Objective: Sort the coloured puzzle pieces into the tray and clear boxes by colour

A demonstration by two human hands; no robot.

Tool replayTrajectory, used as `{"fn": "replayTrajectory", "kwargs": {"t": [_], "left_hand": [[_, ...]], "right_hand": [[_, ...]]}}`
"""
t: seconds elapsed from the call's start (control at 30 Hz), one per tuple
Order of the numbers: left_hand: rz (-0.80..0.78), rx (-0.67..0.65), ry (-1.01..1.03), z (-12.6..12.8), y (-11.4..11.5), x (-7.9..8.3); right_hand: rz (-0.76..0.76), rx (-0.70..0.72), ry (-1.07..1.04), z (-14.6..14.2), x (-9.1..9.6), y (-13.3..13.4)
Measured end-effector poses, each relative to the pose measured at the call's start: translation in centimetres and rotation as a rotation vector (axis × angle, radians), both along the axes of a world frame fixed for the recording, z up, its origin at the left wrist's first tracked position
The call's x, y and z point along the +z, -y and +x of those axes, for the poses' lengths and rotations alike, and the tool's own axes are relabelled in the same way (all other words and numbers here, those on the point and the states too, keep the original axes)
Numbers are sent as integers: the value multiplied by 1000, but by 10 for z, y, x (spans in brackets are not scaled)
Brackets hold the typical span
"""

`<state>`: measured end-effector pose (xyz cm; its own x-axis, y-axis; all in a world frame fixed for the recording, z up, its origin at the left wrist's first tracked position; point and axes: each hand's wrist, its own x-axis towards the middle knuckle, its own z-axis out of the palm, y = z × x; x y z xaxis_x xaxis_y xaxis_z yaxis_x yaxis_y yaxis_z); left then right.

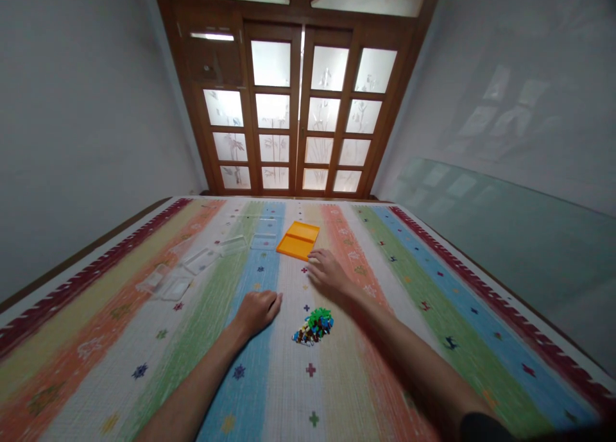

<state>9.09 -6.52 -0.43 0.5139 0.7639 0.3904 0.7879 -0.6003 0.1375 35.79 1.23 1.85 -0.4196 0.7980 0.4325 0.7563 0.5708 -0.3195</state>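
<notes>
My left hand (260, 310) rests on the striped cloth as a loose fist, its thumb side facing right. Nothing shows in it, though the palm is turned away. Farther forward, my right hand (328, 270) has its fingers a little bent and apart, with the fingertips at the near right corner of a shallow orange tray (299, 238). A ridge divides the tray across its middle. Between my forearms lies a small heap of toy building bricks (315, 326) in green, blue, brown and white, nearer to me than either hand.
Several clear plastic boxes or lids stand on the left, among them one box (176, 288) and another (199, 260), with a further one (264, 241) beside the tray. A striped cloth (308, 391) covers the table. A glass panel (520, 230) leans at the right wall.
</notes>
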Motion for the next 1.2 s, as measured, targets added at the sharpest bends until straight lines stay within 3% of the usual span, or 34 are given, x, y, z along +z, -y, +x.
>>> {"fn": "replayTrajectory", "kwargs": {"t": [0.23,0.43,0.63,0.87,1.03,1.2], "left_hand": [[42,10,7,2,2,0],[40,1,15,1,1,-1],[25,-19,39,1,1,0],[8,-36,62,1,0,-1],[-7,-44,82,0,0,1],[-27,-38,104,0,1,3]], "right_hand": [[-45,-123,92,-44,-3,-32],[-88,-154,137,-44,0,-33],[-82,-129,138,-20,4,-11],[-62,-5,107,13,0,30],[-65,13,88,19,1,50],[-68,13,103,20,-2,53]]}}
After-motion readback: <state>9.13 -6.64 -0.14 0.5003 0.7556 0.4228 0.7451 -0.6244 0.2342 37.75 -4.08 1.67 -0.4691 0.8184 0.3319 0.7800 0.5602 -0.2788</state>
